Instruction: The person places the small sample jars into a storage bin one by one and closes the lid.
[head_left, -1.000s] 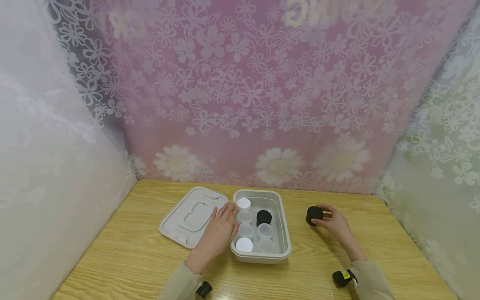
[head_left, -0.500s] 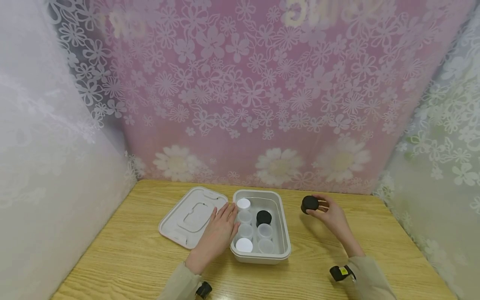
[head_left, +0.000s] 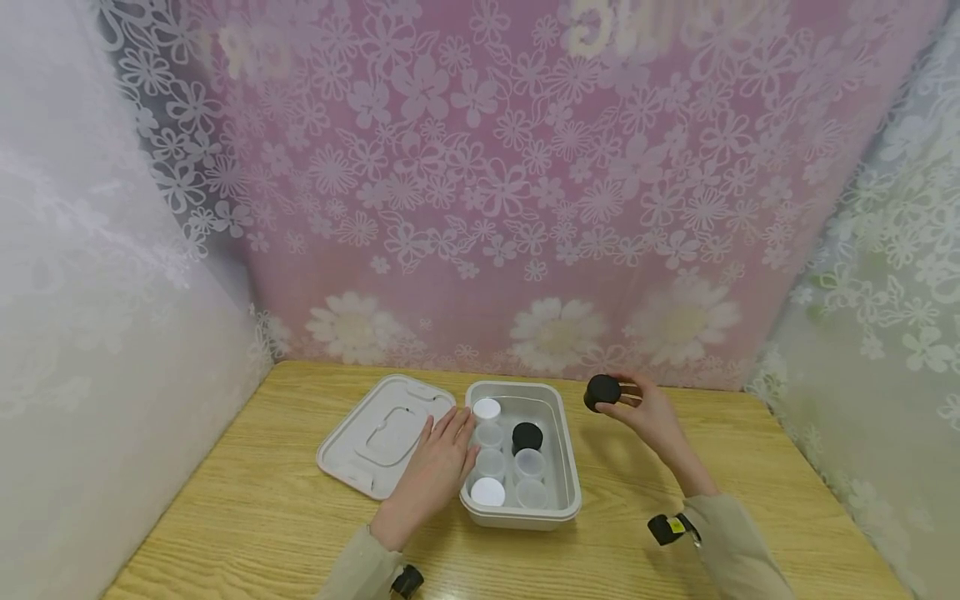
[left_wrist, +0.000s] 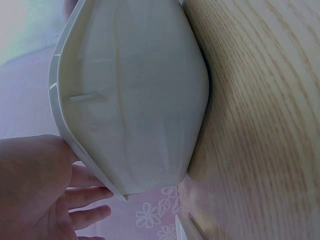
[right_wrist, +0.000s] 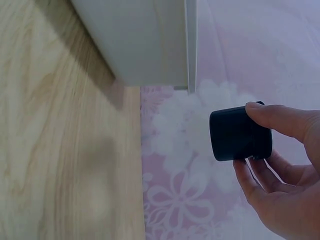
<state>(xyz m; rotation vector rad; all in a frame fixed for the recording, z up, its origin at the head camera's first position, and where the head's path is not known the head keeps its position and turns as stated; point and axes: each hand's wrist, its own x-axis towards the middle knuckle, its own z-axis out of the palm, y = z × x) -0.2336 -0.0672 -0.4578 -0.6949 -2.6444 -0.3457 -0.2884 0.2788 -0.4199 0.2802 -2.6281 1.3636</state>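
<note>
My right hand pinches a small black round jar between thumb and fingers, held above the table to the right of the box. In the right wrist view the black jar is off the table, apart from the box wall. My left hand rests against the left rim of the off-white plastic box, its fingers extended. Inside the box stand several small round jars: a white-topped jar, a translucent-topped jar and a black jar among them.
A flat off-white lid lies on the wooden table left of the box, partly behind my left hand. A pink floral sheet hangs behind the table, and pale sheets flank both sides.
My right hand has raised the black jar and moved it left and farther back, nearer to the box. The left hand and the box stay put.
</note>
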